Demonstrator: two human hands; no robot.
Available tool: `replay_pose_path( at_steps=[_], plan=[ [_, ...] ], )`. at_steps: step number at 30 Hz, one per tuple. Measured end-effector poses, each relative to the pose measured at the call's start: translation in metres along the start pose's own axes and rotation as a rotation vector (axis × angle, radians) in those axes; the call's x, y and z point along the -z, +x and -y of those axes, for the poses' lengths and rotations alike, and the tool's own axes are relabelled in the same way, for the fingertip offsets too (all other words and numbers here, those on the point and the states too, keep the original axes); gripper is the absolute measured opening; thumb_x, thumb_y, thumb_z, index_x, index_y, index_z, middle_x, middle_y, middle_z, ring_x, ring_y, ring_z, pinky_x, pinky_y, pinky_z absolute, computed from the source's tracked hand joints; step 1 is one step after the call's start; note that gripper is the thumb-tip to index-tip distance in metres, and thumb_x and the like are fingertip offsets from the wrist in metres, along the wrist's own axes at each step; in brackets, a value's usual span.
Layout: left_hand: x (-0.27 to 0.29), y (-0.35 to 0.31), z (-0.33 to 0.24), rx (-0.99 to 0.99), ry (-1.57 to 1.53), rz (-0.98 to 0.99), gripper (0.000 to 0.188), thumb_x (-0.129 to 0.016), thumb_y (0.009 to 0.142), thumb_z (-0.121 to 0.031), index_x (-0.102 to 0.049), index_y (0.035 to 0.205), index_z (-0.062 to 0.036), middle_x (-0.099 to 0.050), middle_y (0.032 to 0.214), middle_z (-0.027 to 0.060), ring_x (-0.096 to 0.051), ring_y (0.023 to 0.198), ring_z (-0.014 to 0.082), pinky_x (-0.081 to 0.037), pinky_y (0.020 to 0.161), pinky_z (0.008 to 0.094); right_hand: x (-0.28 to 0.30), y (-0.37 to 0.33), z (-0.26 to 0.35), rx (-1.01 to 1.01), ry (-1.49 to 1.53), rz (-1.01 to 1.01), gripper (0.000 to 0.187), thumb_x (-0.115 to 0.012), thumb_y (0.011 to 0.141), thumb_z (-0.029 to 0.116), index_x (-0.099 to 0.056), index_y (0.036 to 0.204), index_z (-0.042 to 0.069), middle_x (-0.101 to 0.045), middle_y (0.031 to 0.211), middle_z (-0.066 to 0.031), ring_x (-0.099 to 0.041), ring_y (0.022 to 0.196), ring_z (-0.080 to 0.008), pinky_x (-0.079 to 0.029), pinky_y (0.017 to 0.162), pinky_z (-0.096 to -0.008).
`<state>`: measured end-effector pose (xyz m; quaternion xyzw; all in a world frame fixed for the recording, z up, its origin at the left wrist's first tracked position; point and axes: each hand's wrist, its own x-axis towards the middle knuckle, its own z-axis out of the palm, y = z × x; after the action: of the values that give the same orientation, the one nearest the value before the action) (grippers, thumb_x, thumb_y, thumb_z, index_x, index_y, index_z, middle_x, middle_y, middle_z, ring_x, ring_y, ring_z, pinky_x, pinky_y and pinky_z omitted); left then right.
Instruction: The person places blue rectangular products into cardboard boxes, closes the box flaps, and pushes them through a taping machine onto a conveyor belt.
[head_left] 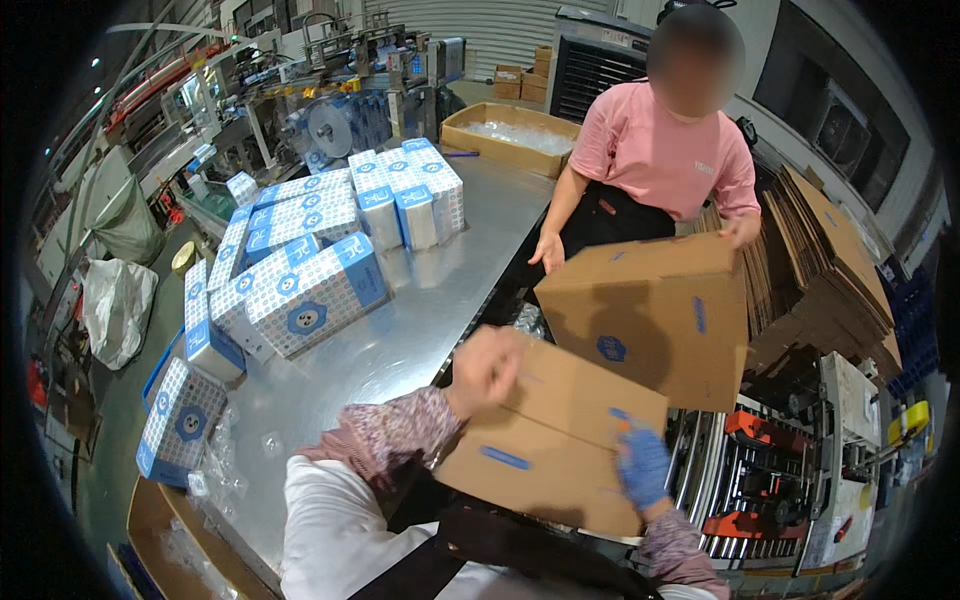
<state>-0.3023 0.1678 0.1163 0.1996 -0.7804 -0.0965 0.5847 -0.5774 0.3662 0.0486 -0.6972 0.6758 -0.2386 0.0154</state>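
A closed brown cardboard box (pixel 560 425) with blue print lies right in front of me, its top seam running across it. My left hand (pixel 490 370), bare and blurred by motion, is over the box's far left edge; its fingers look bent, but what they hold, if anything, is unclear. On the box's right side rests my right hand (pixel 643 465) in a blue glove, its fingers stretched along the cardboard. Just beyond, a second brown carton (pixel 650 315) is tilted, and a co-worker's hand (pixel 740 230) touches its upper right corner. The co-worker's other hand (pixel 548 252) hangs by its left side.
Several blue-and-white patterned packs (pixel 315 295) stand on the metal table (pixel 430 290) at my left. A roller conveyor (pixel 690 460) with orange parts is at the right, below stacked flat cardboard (pixel 830 270). An open carton (pixel 510 115) sits at the table's far end.
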Motion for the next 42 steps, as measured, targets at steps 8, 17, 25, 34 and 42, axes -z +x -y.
replay_pose_path(
  at_steps=[8, 17, 25, 34, 42],
  plan=[
    [-0.061, -0.217, 0.100, 1.232, -0.016, 0.731, 0.055, -0.074, 0.081, -0.031, -0.055, 0.118, 0.0049, -0.066, 0.099, 0.0157, -0.063, 0.087, 0.0237, -0.051, 0.079, 0.0369, 0.007, -0.162, -0.212, -0.872, 1.203, -0.347, 0.052, -0.042, 0.097, 0.049, -0.056, 0.124, 0.007, -0.061, 0.120, -0.0120, -0.061, 0.102, -0.0285, -0.048, 0.090, -0.0380],
    [-0.121, 0.006, -0.085, 0.990, -0.748, 0.652, 0.048, -0.056, 0.093, -0.029, -0.045, 0.128, 0.0018, -0.059, 0.108, 0.0079, -0.056, 0.093, 0.0160, -0.047, 0.081, 0.0296, -0.112, -0.183, -0.156, -1.425, 1.477, 0.315, 0.057, -0.058, 0.085, 0.055, -0.056, 0.121, 0.012, -0.063, 0.112, -0.0019, -0.057, 0.102, -0.0246, -0.048, 0.086, -0.0424],
    [-0.013, 0.011, -0.033, 0.228, 0.548, 0.557, 0.062, -0.071, 0.079, -0.027, -0.044, 0.131, -0.0041, -0.043, 0.128, 0.0318, -0.047, 0.113, 0.0436, -0.042, 0.093, 0.0487, -0.015, -0.080, -0.087, -0.795, 1.391, -0.024, 0.070, -0.056, 0.088, 0.051, -0.041, 0.136, 0.003, -0.047, 0.134, -0.0135, -0.046, 0.123, -0.0265, -0.038, 0.102, -0.0387],
    [0.046, -0.116, 0.077, 0.612, 0.019, 0.659, 0.075, -0.060, 0.088, -0.012, -0.015, 0.148, -0.0099, -0.056, 0.117, 0.0294, -0.062, 0.093, 0.0431, -0.051, 0.076, 0.0441, 0.020, -0.121, -0.106, -0.892, 1.005, 0.044, 0.044, -0.064, 0.087, 0.026, -0.057, 0.115, -0.007, -0.066, 0.102, -0.0138, -0.064, 0.087, -0.0219, -0.052, 0.077, -0.0322],
    [-0.069, -0.321, 0.140, 1.240, -0.379, 0.654, 0.067, -0.026, 0.100, -0.047, -0.021, 0.146, 0.0005, -0.028, 0.150, 0.0170, -0.025, 0.139, 0.0261, -0.016, 0.114, 0.0340, 0.001, -0.161, -0.145, -0.828, 0.682, -0.129, 0.032, -0.065, 0.086, 0.016, -0.060, 0.111, -0.003, -0.067, 0.102, -0.0100, -0.062, 0.093, -0.0174, -0.049, 0.080, -0.0319]
  ],
)
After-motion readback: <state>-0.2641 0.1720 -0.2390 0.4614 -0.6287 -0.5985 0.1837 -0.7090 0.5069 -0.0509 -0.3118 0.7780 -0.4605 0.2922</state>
